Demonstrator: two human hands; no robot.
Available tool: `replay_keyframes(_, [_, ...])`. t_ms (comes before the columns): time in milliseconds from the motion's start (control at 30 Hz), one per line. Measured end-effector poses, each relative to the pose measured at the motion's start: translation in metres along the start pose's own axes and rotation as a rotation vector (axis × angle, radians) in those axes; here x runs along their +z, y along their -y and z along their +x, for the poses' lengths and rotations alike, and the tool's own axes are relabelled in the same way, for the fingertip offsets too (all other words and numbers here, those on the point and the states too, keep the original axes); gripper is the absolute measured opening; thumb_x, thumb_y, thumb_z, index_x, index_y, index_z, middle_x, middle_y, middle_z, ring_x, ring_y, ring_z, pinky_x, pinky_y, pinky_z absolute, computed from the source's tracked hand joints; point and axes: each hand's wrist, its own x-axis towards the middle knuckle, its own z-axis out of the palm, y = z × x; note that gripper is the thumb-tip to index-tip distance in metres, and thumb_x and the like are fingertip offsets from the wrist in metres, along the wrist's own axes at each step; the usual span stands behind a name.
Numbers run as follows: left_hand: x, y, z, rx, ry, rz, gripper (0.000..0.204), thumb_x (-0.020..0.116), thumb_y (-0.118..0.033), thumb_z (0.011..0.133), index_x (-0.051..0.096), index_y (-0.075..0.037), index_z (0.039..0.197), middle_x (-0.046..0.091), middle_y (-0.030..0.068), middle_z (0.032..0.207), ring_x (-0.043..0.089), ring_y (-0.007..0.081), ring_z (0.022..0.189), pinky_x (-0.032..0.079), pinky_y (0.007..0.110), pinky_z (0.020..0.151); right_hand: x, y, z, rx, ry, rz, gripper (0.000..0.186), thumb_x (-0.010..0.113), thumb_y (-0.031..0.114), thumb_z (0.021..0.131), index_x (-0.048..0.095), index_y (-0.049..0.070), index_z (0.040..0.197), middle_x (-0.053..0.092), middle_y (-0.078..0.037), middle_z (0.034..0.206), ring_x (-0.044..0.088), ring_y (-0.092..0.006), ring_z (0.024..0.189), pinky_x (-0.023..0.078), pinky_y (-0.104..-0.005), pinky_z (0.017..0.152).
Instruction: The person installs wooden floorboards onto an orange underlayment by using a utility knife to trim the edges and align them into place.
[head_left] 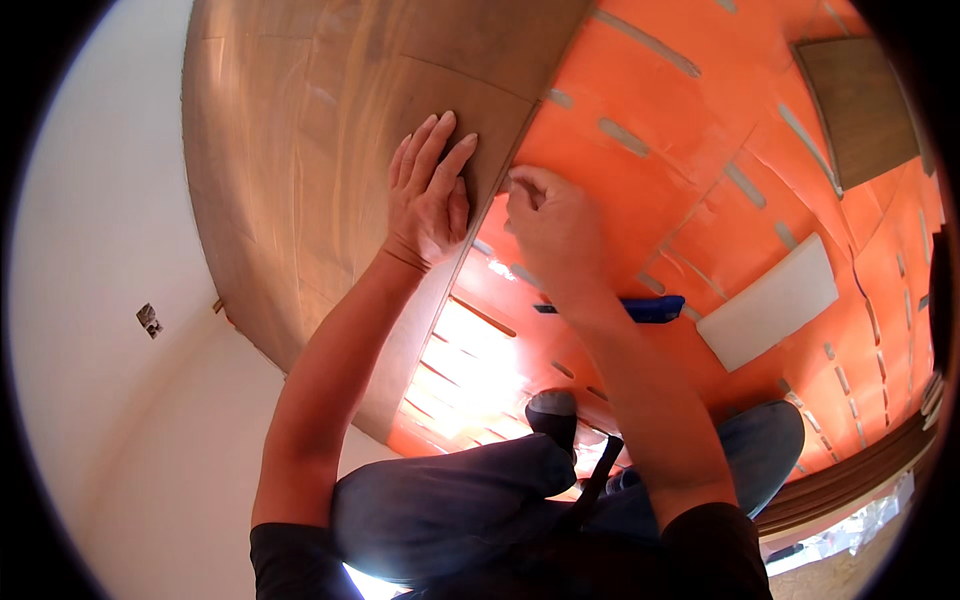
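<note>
My left hand (428,190) lies flat on the brown wood floor planks (330,150), fingers stretched out, close to the planks' right edge. Just across that edge is my right hand (555,225), its fingers curled in against the rim of the planks. Whatever those fingers pinch, if anything, is hidden, and the hand is slightly blurred. Under my right forearm a blue tool handle (655,309), looking like a utility knife, rests on the orange underlayment (690,120). Its dark tip shows on the forearm's left side.
A white rectangular block (770,302) lies on the underlayment at right. Farther off is a short brown board (862,112). Long brown planks (850,465) are stacked at lower right. A white wall (90,220) borders the planks on the left. My bent knees are close below.
</note>
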Motion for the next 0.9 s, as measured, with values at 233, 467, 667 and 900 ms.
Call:
replay_keyframes(233, [0.0, -0.002, 0.0, -0.011, -0.005, -0.012, 0.049, 0.053, -0.008, 0.089, 0.063, -0.007, 0.136, 0.052, 0.0176, 0.153, 0.047, 0.037, 0.142, 0.032, 0.052, 0.119, 0.05, -0.004, -0.03, 0.065, -0.062, 0.657, 0.035, 0.05, 0.008, 0.104, 0.054, 0.001, 0.138, 0.063, -0.004, 0.073, 0.056, -0.0074, 0.06, 0.044, -0.0252, 0.053])
replay_keyframes(467, [0.002, 0.0, 0.0, -0.013, -0.016, -0.018, 0.049, 0.053, -0.006, 0.088, 0.063, -0.007, 0.135, 0.052, 0.0181, 0.152, 0.047, 0.037, 0.142, 0.031, 0.052, 0.119, 0.043, 0.0, -0.028, 0.04, -0.002, 0.563, 0.038, 0.05, 0.004, 0.1, 0.046, -0.001, 0.137, 0.06, -0.005, 0.069, 0.055, -0.0092, 0.059, 0.044, -0.0299, 0.053])
replay_keyframes(667, [0.0, -0.003, 0.002, -0.015, 0.001, -0.026, 0.049, 0.051, -0.004, 0.088, 0.062, -0.003, 0.136, 0.051, 0.0216, 0.152, 0.047, 0.0412, 0.141, 0.032, 0.053, 0.119, 0.034, -0.005, -0.025, -0.007, 0.001, 0.078, 0.035, 0.053, 0.009, 0.097, 0.047, -0.002, 0.13, 0.063, -0.017, 0.067, 0.064, -0.0286, 0.063, 0.05, -0.0439, 0.061])
replay_keyframes(900, [-0.003, -0.004, 0.002, -0.007, 0.015, 0.003, 0.048, 0.051, -0.004, 0.089, 0.062, -0.002, 0.136, 0.051, 0.0225, 0.152, 0.047, 0.0425, 0.141, 0.033, 0.053, 0.119, 0.029, -0.001, -0.026, 0.048, -0.097, 0.06, 0.022, 0.057, 0.016, 0.099, 0.061, 0.003, 0.116, 0.069, -0.023, 0.074, 0.07, -0.0423, 0.073, 0.054, -0.0506, 0.067])
